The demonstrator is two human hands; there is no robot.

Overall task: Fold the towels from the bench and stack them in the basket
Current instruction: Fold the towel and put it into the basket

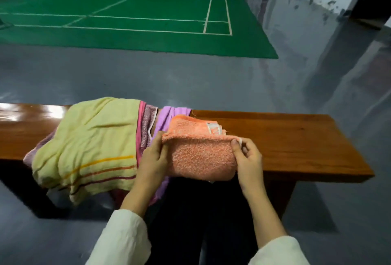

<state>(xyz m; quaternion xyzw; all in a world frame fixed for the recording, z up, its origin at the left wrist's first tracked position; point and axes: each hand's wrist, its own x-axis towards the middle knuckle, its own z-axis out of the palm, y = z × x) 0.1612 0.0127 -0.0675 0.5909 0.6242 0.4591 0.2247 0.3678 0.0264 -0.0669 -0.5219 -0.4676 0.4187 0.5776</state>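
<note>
Here, item by item.

1. Small orange terry-cloth towel (201,154): partly folded, lying at the near edge of the bench in front of me, its top layer doubled over toward me. A white label shows on the layer behind the fold.

2. My left hand (153,159): fingers curled round the left end of the orange towel's fold, gripping it.

3. My right hand (247,159): thumb and fingers pinching the right end of the same fold, with a small white tag showing at the fingertips.

4. Long glossy brown wooden bench (296,137): runs across the view, its right part bare.

5. Pale yellow towel with orange and dark red stripes (88,142): rumpled, spread over the left part of the bench, its near end hanging over the edge.

6. Mauve towel with a pink border (146,125): under the yellow one, showing along its right side.

7. Lilac towel (169,114): just beside and partly under the orange towel, hanging off the near edge by my left wrist.

8. Cream long sleeves (124,239): on both forearms.

9. Grey shiny floor (190,78): beyond the bench.

10. Green court mat with white lines (148,21): farther back on the floor.
</note>
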